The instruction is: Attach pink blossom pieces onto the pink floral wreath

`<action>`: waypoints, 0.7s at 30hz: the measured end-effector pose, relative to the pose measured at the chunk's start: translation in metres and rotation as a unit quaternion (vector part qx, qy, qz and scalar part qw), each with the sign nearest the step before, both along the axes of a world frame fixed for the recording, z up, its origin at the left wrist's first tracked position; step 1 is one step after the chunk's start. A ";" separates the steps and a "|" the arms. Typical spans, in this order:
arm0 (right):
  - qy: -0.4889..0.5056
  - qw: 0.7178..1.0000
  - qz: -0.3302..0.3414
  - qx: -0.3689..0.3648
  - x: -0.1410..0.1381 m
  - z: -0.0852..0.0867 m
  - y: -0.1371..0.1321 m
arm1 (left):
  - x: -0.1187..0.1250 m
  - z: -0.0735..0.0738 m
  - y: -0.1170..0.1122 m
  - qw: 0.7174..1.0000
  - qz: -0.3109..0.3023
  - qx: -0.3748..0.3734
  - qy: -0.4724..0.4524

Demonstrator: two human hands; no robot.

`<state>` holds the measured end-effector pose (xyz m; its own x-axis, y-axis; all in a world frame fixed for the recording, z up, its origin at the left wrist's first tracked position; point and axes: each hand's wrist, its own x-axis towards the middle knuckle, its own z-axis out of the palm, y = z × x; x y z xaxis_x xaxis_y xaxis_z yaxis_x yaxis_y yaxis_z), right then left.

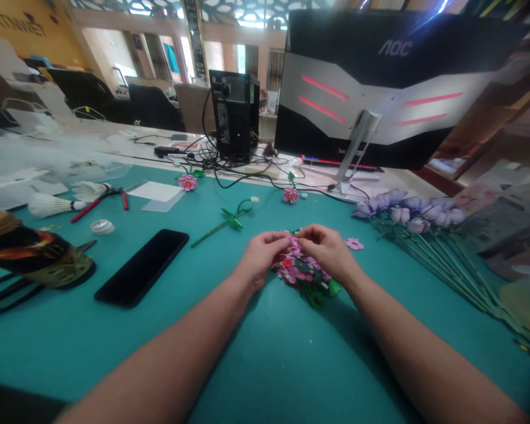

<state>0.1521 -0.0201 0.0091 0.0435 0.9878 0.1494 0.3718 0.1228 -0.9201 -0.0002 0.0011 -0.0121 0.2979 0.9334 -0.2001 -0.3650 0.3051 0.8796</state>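
Observation:
My left hand (261, 256) and my right hand (331, 250) come close together over a small pile of pink and green plastic flower pieces (307, 277). Between their pinched fingertips is a pink flower piece (294, 244), its exact shape partly covered by the fingers. Just right of my right hand lies a loose pink flower piece (354, 244). A green stem (221, 227) with leaves and a white tip rests on the mat to the left. Farther back are two pink flowers with leaves, one on the left (188, 182) and one nearer the middle (291, 195).
A black phone (142, 268) and a dark bottle (37, 250) are on the green mat (256, 377) at left. Behind them lie red-handled pliers (92, 206) and shuttlecocks (55, 204). Purple flowers (417, 215) lie at right. A monitor (380, 94) and tangled cables (234, 171) stand behind.

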 end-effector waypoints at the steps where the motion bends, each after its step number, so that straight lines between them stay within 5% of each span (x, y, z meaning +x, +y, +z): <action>1: 0.035 0.999 0.000 -0.018 -0.001 0.002 0.000 | 0.000 0.000 0.000 1.000 0.000 -0.003 -0.002; 6: 0.057 0.997 0.005 -0.054 -0.002 0.004 -0.001 | 0.001 0.003 -0.001 1.000 -0.001 -0.008 -0.019; 15: -0.123 0.991 0.007 0.051 0.005 -0.006 0.000 | 0.001 0.002 -0.001 1.000 -0.003 -0.011 -0.016; 21: -0.012 1.000 0.011 -0.006 -0.001 0.004 -0.003 | 0.000 -0.002 0.002 1.000 0.014 -0.002 -0.015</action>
